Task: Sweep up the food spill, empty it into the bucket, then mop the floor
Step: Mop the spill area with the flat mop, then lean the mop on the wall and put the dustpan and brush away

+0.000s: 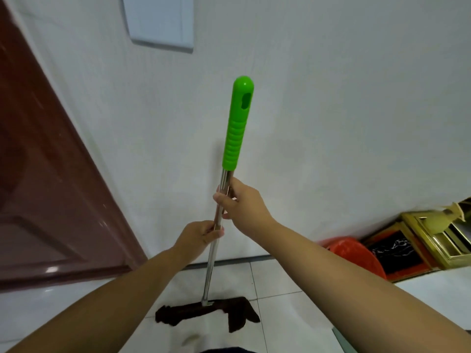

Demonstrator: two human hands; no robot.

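White wall (331, 98): fills most of your view, with a pale rectangular panel (160, 21) mounted near the top left.

Reddish-brown door (51, 174): runs down the left side, glossy, its lower edge meeting the floor.

White tiled floor (275, 284): visible at the bottom, with dark grout lines.

Mop (219, 217): stands nearly upright before you, leaning slightly right at the top. It has a bright green ribbed grip (238, 123) at the upper end, with a hanging hole near the cap, and a polished metal shaft below. Its dark brown cloth head (204, 312) lies flat on the tiles close to the wall, one end folded over.

Your right hand (242, 202): closed around the metal shaft just beneath the green grip, fingers wrapped from the far side, thumb on the near side. The forearm reaches up from the lower right, wrist roughly straight.

Your left hand (196, 238): clasps the same shaft directly below the right hand, fingers curled round it and fingertips showing on the right of the tube. The forearm extends from the lower left.

Red bucket (356, 256): on the floor at the right, against the wall, partly hidden by your right forearm; its contents cannot be made out.

Gold-framed items (433, 238): stacked beside the bucket at the far right, with a dark panel in an orange frame.
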